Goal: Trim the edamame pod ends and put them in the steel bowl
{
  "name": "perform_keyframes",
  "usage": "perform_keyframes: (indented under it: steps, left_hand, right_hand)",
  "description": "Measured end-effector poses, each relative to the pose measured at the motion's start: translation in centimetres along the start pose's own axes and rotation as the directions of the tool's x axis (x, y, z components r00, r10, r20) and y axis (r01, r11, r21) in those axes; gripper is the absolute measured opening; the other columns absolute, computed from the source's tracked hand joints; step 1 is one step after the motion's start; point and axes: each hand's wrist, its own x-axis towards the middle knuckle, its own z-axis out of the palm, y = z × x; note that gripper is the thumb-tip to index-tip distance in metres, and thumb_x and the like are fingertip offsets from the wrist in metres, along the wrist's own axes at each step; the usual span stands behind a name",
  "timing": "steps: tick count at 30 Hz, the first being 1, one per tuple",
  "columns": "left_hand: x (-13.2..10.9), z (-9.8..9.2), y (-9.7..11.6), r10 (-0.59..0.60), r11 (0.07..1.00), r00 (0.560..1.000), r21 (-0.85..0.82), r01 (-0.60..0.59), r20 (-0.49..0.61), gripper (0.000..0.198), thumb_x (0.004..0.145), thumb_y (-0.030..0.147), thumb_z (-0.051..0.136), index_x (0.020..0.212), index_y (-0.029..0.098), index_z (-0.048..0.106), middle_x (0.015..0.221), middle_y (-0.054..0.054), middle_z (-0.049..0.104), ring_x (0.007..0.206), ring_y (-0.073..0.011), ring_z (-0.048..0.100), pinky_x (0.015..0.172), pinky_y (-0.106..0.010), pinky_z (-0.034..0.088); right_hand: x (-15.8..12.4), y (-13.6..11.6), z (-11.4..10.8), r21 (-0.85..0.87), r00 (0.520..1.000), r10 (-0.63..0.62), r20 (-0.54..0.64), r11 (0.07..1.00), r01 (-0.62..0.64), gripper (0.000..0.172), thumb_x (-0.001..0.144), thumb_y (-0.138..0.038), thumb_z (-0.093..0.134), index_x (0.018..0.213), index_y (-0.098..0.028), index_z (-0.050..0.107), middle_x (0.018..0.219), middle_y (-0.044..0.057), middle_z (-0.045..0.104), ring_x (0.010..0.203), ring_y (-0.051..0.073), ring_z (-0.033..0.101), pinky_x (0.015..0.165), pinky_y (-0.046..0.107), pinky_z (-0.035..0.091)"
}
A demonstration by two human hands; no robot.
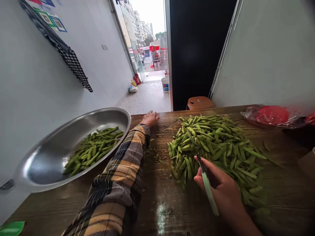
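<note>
My right hand [221, 186] is closed around a pair of scissors [208, 193] with pale green handles. The dark blades point away over a heap of green edamame pods [216, 141] on the table, and the hand is at the heap's near side. At the table's far edge lies my left hand [150, 118], in a plaid sleeve, fingers spread on the wood with nothing visible in them. Left of that arm stands a large steel bowl [49, 150], tilted in view, with a smaller lot of edamame pods [95, 147] inside.
Trimmed bits [157, 157] lie on the dark wooden table [157, 196] between bowl and heap. A red item in clear plastic [270, 115] sits at the far right. Beyond the table are an orange-brown stool [199, 102], a white bucket [165, 84] and an open doorway.
</note>
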Motion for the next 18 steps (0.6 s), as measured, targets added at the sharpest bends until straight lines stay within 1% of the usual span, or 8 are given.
perform_keyframes:
  steps: [4, 8, 9, 12, 14, 15, 16, 18]
  left_hand:
    - [1.8, 2.4, 0.3, 0.028, 0.999, 0.998, -0.020, -0.027, 0.062, 0.042, 0.092, 0.030, 0.040, 0.122, 0.003, 0.052, 0.132, -0.025, 0.050, 0.128, -0.0304, 0.043, 0.107, -0.044, 0.032]
    - [-0.3, 2.7, 3.3, 0.213, 0.977, 0.971, -0.052, -0.208, 0.112, 0.039, 0.091, 0.034, 0.044, 0.122, 0.015, 0.056, 0.135, -0.012, 0.052, 0.127, -0.0213, 0.045, 0.109, -0.030, 0.032]
    - [-1.4, 2.4, 4.1, 0.283, 0.959, 0.951, -0.066, -0.277, 0.124, 0.037, 0.090, 0.035, 0.045, 0.120, 0.017, 0.059, 0.133, -0.009, 0.054, 0.124, -0.0197, 0.048, 0.107, -0.027, 0.033]
    - [-5.1, 0.5, 5.5, 0.559, 0.829, 0.814, -0.142, -0.542, 0.155, 0.032, 0.091, 0.037, 0.044, 0.105, 0.020, 0.067, 0.115, -0.008, 0.064, 0.103, -0.0186, 0.060, 0.093, -0.027, 0.043]
    - [-7.0, -1.2, 5.9, 0.620, 0.783, 0.734, -0.170, -0.598, 0.277, 0.031, 0.089, 0.040, 0.047, 0.087, 0.020, 0.070, 0.089, -0.004, 0.068, 0.079, -0.0155, 0.062, 0.077, -0.024, 0.046]
    - [-7.6, -2.0, 6.0, 0.622, 0.780, 0.713, -0.179, -0.599, 0.325, 0.032, 0.089, 0.040, 0.047, 0.082, 0.019, 0.070, 0.079, -0.003, 0.067, 0.071, -0.0142, 0.060, 0.071, -0.023, 0.046]
    - [-8.1, -2.6, 6.3, 0.609, 0.790, 0.722, -0.172, -0.589, 0.328, 0.033, 0.089, 0.040, 0.046, 0.080, 0.019, 0.070, 0.074, -0.003, 0.066, 0.067, -0.0137, 0.058, 0.067, -0.024, 0.044]
    - [-8.6, -3.3, 7.1, 0.567, 0.823, 0.787, -0.146, -0.548, 0.243, 0.034, 0.090, 0.038, 0.044, 0.085, 0.017, 0.070, 0.075, -0.004, 0.066, 0.068, -0.0144, 0.057, 0.066, -0.025, 0.043]
  right_hand:
    - [-0.3, -0.6, -0.2, 0.038, 1.000, -0.003, 0.009, 0.999, 0.003, 0.046, 0.067, -0.046, 0.073, 0.107, -0.025, 0.073, 0.079, 0.007, 0.074, 0.062, 0.022, 0.067, 0.059, 0.033, 0.058]
    - [-0.5, -1.5, -0.6, 0.046, 0.999, -0.030, 0.027, 0.999, 0.029, 0.044, 0.070, -0.044, 0.073, 0.109, -0.025, 0.072, 0.079, 0.006, 0.072, 0.062, 0.019, 0.066, 0.062, 0.031, 0.057]
    - [-0.4, -1.7, -0.7, 0.048, 0.999, -0.035, 0.021, 0.998, 0.034, 0.043, 0.071, -0.043, 0.072, 0.110, -0.024, 0.072, 0.080, 0.006, 0.072, 0.063, 0.019, 0.066, 0.064, 0.032, 0.057]
    - [-0.2, -1.9, -0.8, 0.071, 0.999, -0.049, -0.004, 0.996, 0.049, 0.043, 0.072, -0.042, 0.071, 0.111, -0.022, 0.071, 0.080, 0.006, 0.072, 0.064, 0.019, 0.066, 0.069, 0.034, 0.056]
    - [-0.1, -1.9, -0.7, 0.090, 0.998, -0.063, -0.010, 0.994, 0.063, 0.043, 0.073, -0.039, 0.070, 0.112, -0.021, 0.070, 0.080, 0.006, 0.072, 0.066, 0.020, 0.066, 0.070, 0.035, 0.056]
    - [0.0, -1.9, -0.7, 0.099, 0.997, -0.074, -0.007, 0.992, 0.075, 0.043, 0.074, -0.038, 0.070, 0.113, -0.021, 0.070, 0.081, 0.005, 0.072, 0.067, 0.019, 0.066, 0.071, 0.035, 0.055]
    - [0.0, -1.9, -0.7, 0.107, 0.996, -0.088, -0.006, 0.990, 0.088, 0.042, 0.074, -0.036, 0.070, 0.113, -0.021, 0.069, 0.081, 0.005, 0.072, 0.067, 0.019, 0.066, 0.072, 0.035, 0.055]
    - [0.0, -1.8, -0.7, 0.132, 0.995, -0.102, -0.017, 0.986, 0.104, 0.042, 0.074, -0.033, 0.070, 0.114, -0.021, 0.069, 0.083, 0.005, 0.072, 0.069, 0.019, 0.066, 0.072, 0.035, 0.055]
